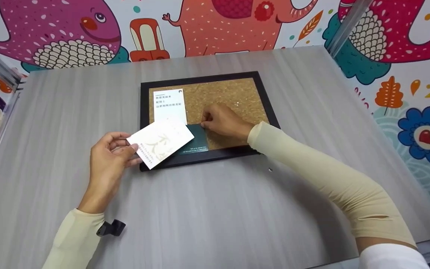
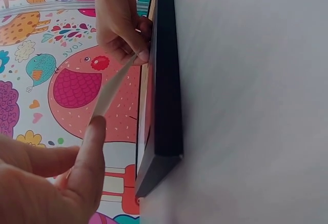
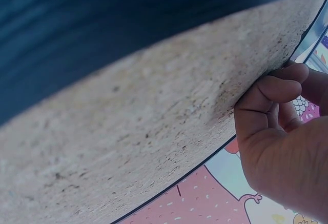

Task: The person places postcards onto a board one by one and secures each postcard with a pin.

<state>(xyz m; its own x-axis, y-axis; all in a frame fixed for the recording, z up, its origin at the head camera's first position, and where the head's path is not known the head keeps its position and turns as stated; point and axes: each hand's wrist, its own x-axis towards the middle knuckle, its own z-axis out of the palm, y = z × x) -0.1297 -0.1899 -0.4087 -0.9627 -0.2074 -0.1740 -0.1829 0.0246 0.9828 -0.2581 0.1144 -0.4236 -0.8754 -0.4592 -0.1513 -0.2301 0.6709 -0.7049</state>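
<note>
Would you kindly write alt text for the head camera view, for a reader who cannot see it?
A person's left hand holds a white card over the lower left corner of a black-framed cork board, while the right hand pinches the corner of a dark green card lying on the cork. Another white card lies on the board, on a grey table.

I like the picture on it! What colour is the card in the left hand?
The card is white with a pale gold branch pattern; it shows best in the head view.

Left hand (image 1: pixel 108 158) pinching with curled fingers; right hand (image 1: pixel 224 121) curled, fingertips pressed down.
</note>
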